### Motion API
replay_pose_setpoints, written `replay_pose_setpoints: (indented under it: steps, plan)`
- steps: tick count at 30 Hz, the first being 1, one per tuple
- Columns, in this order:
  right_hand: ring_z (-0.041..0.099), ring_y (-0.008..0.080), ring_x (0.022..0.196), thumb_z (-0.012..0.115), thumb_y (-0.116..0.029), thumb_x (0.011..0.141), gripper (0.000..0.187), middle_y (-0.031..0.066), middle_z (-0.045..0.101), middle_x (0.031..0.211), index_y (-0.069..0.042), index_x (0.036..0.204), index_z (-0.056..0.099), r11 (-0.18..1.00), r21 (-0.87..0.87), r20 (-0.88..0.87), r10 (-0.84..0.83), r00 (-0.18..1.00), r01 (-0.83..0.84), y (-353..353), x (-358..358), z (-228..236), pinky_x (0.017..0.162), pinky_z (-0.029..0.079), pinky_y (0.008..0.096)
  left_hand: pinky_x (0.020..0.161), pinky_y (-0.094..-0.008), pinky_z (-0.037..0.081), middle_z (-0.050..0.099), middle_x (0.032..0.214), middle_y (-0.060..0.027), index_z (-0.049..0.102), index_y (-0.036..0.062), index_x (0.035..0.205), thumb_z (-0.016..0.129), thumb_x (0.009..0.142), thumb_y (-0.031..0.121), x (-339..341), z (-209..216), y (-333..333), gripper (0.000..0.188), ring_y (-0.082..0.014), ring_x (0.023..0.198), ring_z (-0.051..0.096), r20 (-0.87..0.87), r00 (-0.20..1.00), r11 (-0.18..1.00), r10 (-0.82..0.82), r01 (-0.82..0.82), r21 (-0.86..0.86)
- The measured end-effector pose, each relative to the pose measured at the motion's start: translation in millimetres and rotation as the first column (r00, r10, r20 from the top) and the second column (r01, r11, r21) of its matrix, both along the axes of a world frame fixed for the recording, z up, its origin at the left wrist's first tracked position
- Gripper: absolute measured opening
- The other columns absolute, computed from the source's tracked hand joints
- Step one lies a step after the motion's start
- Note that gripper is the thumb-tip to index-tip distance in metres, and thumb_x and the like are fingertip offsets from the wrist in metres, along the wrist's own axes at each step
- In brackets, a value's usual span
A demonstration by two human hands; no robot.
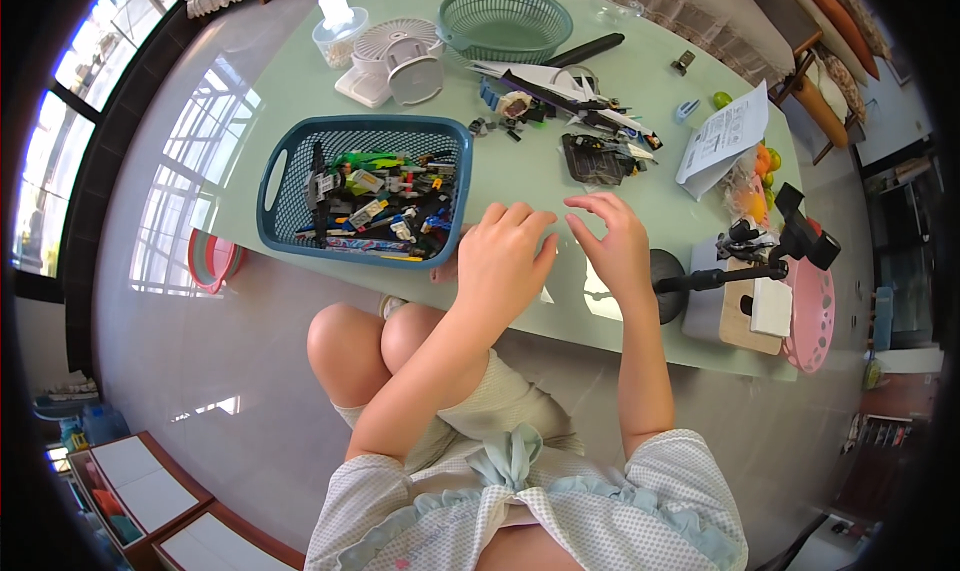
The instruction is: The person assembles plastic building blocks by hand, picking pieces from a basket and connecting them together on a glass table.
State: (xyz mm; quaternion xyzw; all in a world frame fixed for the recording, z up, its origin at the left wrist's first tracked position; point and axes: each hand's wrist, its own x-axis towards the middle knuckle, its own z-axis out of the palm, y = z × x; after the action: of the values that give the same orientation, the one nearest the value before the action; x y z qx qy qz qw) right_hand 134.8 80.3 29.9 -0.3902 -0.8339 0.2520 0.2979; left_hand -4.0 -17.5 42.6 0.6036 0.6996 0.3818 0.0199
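Observation:
Over the near edge of the pale green table, my left hand hovers with its fingers bent and the thumb held apart. Nothing shows in it. To its right, my right hand is raised with thumb and fingers spread, also without anything visible between them. The two hands face each other across a small gap. Just left of my left hand stands a blue basket with mesh sides, filled with mixed small plastic building bricks. Beyond my hands lies a dark, clear-topped small tray with small parts.
A green basket, a small white fan and a tissue holder stand at the back. Loose parts with a wristwatch lie mid-table. On the right are a paper sheet, fruit, a black stand and a pink basket.

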Motion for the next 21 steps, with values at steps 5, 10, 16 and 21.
replay_pose_setpoints:
  steps: [5,10,16,21]
  plan:
    - [0.062,0.0255,0.098,0.069,-0.021,0.083,0.019,0.0049,0.066,0.101,-0.012,0.100,0.071,0.996,0.023,0.108,-0.085,0.991,0.082,25,14,-20,0.083,0.050,0.0358,0.069,-0.0373,0.052,0.065,0.085,-0.0025,0.070,0.0128,0.097,0.068,0.080,0.015,8,-29,36,0.017,-0.0243,0.084,0.062,0.006,1.000,0.997,0.009,-0.009,-0.079]
    - [0.061,0.0267,0.100,0.069,-0.021,0.083,0.025,0.0061,0.065,0.105,-0.011,0.105,0.069,0.991,0.064,0.139,-0.122,0.983,0.114,55,13,-29,0.084,0.049,0.0370,0.071,-0.0385,0.052,0.067,0.087,-0.0031,0.070,0.0120,0.099,0.068,0.081,0.017,12,-49,73,0.018,-0.0254,0.086,0.062,-0.012,0.999,0.992,0.033,-0.034,-0.120]
    - [0.059,0.0278,0.101,0.071,-0.020,0.080,0.034,0.0062,0.064,0.109,-0.012,0.112,0.067,0.966,0.212,0.179,-0.189,0.966,0.150,94,-3,-49,0.085,0.049,0.0389,0.070,-0.0394,0.052,0.067,0.087,-0.0048,0.071,0.0108,0.095,0.070,0.080,0.023,6,-70,115,0.020,-0.0258,0.085,0.062,-0.017,0.992,0.980,0.125,-0.126,-0.157]
    - [0.059,0.0273,0.102,0.072,-0.021,0.078,0.036,0.0050,0.063,0.111,-0.014,0.113,0.067,0.945,0.276,0.249,-0.247,0.937,0.176,113,-8,-62,0.084,0.048,0.0394,0.065,-0.0396,0.051,0.064,0.080,-0.0039,0.070,0.0112,0.075,0.076,0.075,0.031,5,-80,134,0.020,-0.0262,0.082,0.062,-0.035,0.983,0.959,0.179,-0.182,-0.217]
